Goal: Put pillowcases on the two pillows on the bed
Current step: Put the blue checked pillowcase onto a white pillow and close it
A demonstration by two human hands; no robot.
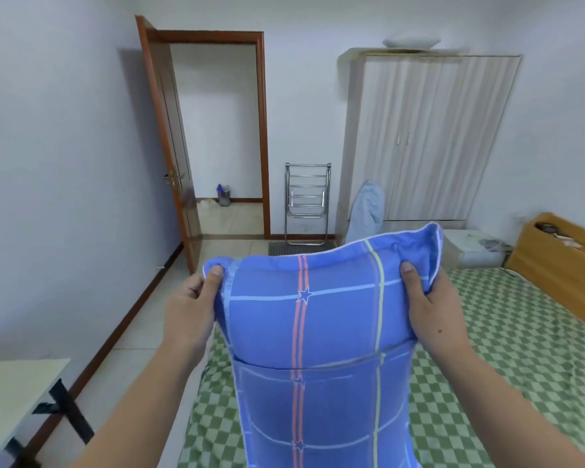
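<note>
**Blue pillow held up over the bed**

Head cam: both hands have the blue checked pillowcase (318,332) with red and yellow stripes, clearly stuffed full, held upright above the green-and-white checkered bed (507,349). The left hand (190,312) pinches the top left corner, thumb on the front. The right hand (426,315) grips the top right corner, thumb pressed on the fabric, loose flap bunching just past the fingers. Beyond the fingertips: a brown wooden door (169,146) and a pale wardrobe (429,136).
</note>
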